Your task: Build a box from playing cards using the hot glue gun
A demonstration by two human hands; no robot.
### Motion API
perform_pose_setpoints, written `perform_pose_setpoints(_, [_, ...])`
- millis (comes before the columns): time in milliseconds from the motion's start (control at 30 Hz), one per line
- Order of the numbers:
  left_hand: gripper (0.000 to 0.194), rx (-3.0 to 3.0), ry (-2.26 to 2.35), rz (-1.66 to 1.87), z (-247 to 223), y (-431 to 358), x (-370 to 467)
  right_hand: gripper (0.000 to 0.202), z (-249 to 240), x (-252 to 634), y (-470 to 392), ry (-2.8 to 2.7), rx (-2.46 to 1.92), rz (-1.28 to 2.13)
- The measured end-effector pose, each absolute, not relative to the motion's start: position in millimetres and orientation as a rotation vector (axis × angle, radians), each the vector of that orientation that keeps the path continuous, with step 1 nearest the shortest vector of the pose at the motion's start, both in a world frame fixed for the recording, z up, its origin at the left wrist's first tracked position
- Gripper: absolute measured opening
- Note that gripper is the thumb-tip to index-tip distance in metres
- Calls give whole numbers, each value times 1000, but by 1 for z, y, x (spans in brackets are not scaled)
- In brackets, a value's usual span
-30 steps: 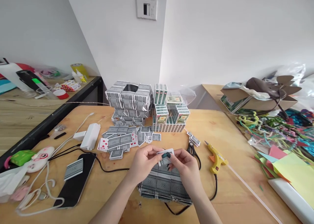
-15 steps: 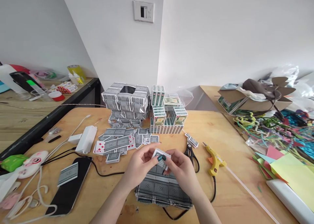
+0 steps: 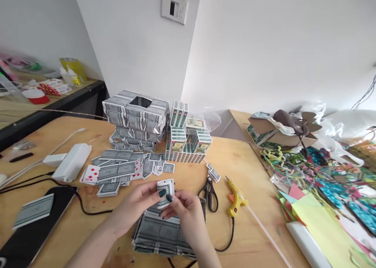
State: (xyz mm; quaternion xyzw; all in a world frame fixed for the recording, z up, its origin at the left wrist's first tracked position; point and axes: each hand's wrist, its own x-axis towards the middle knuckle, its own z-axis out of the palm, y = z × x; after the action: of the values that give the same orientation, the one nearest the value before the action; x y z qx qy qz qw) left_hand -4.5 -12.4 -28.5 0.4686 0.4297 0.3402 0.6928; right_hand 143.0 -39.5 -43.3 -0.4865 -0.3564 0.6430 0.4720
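Left hand (image 3: 138, 202) and right hand (image 3: 188, 211), fingers pinching a small folded grey-patterned playing card (image 3: 164, 188), above the flat grey card-covered panel (image 3: 163, 234), black scissors (image 3: 210, 189) just right of it

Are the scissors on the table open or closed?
Closed. The scissors lie flat beside the glue gun, blades together pointing away, black handle loops touching.

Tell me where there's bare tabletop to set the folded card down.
Bare wood lies between the glue gun and the paper scraps, and behind the scissors toward the card boxes. Left of the hands, loose cards, cables and the phone crowd the table.
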Motion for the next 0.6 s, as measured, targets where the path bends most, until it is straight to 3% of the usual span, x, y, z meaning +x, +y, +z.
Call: perform_pose_setpoints(600, [20, 1159, 1212, 808, -44, 11, -13, 19, -50, 126, -19, -885, -1355, 1542])
